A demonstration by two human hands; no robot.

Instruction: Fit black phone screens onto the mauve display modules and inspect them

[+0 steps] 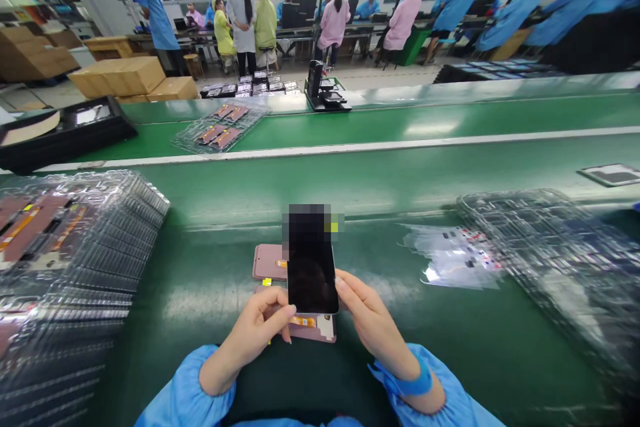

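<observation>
A black phone-sized screen point(311, 267) is held up over the green bench, its dark glass facing me and its upper part pixelated. My left hand point(263, 323) pinches its lower left corner between thumb and fingers. At its right edge, my right hand point(367, 310) grips it low down, with a blue band round the wrist. Behind and below the screen lie pinkish-brown panels point(267, 261) with orange flex strips and yellow tabs, partly hidden by the screen and my left hand.
Stacked clear trays point(135, 213) with brown panels stand at left. Clear films point(453, 257) and more clear trays point(530, 213) lie at right. Across the bench are a tray of panels point(223, 127), a black fixture point(327, 97) and a black bin point(100, 130). People work beyond.
</observation>
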